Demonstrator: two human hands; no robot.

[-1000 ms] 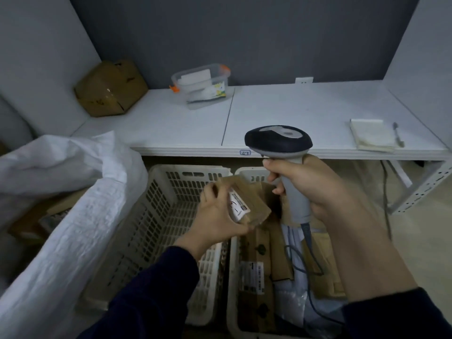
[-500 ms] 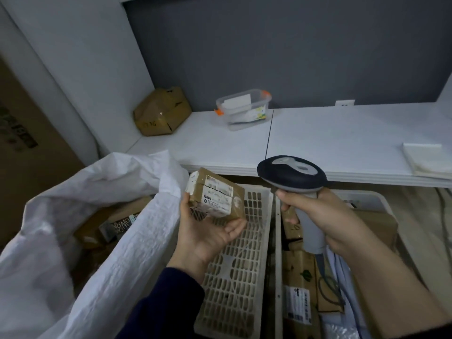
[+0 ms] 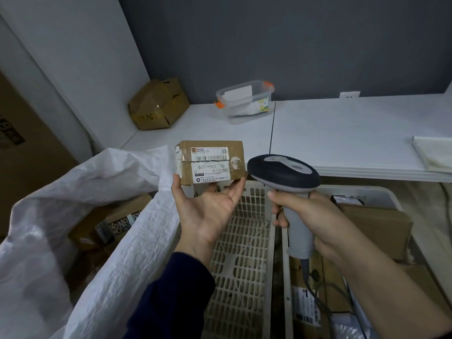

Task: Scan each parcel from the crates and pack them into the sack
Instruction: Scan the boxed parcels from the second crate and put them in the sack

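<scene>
The left hand (image 3: 208, 211) pinches a small brown cardboard parcel (image 3: 210, 162) above the bare cream slotted crate (image 3: 244, 253); the right hand (image 3: 315, 221) grips the grey-and-navy handheld scanner (image 3: 283, 171) beside it. The white woven sack (image 3: 137, 241) holds some packed boxes (image 3: 117, 221); the second crate (image 3: 354, 190), more.

Dark grey back wall (image 3: 281, 45), matte, evenly lit. White side wall (image 3: 73, 59) on the left meets it at a corner. White desk (image 3: 354, 133) runs along the back wall, made of two tops with a thin dark seam (image 3: 272, 128) between them. White wall socket (image 3: 349, 94) sits just above the desk's back edge. Taped cardboard box (image 3: 156, 106) tilts in the desk's left corner; a clear plastic container (image 3: 244, 101) with orange clips stands near it. Brown cardboard panel (image 3: 24, 162) at far left. Beige floor (image 3: 425, 199) shows under the desk on the right. Soft, dim light.
</scene>
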